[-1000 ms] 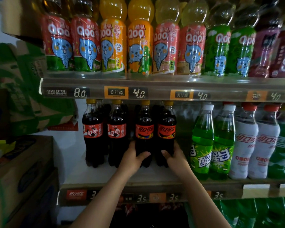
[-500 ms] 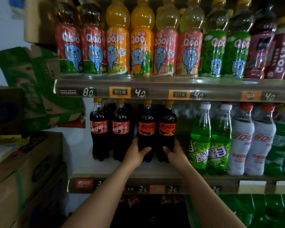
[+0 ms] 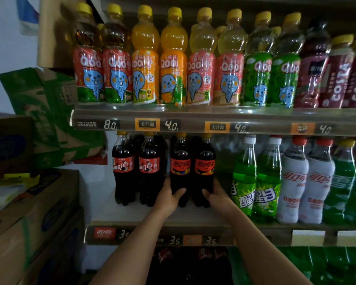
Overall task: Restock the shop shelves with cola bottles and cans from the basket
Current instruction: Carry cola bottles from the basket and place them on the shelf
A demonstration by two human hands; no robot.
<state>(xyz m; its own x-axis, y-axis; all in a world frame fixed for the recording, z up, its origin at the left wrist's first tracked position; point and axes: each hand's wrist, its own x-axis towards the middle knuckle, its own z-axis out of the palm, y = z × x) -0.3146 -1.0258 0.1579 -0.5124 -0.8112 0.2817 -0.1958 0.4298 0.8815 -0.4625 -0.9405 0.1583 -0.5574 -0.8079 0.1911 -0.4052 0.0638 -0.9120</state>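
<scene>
Several dark cola bottles with red labels and yellow caps stand on the middle shelf (image 3: 132, 225). My left hand (image 3: 169, 197) wraps the lower part of one cola bottle (image 3: 180, 161). Beside it, my right hand (image 3: 216, 197) wraps the lower part of the neighbouring cola bottle (image 3: 205, 161). Both bottles stand upright on the shelf board. Two more cola bottles (image 3: 136, 167) stand just to the left, with others in shadow behind. No basket or cans are in view.
Green soda bottles (image 3: 257, 188) and white-labelled bottles (image 3: 306, 186) stand right of the colas. Juice bottles (image 3: 173, 68) fill the upper shelf (image 3: 214, 118). Stacked cardboard boxes (image 3: 33, 212) stand at the left. More bottles show dimly on the shelf below.
Both hands keep their grip low on the two cola bottles, which have slid a little deeper onto the shelf. My view has shifted left and upward.
</scene>
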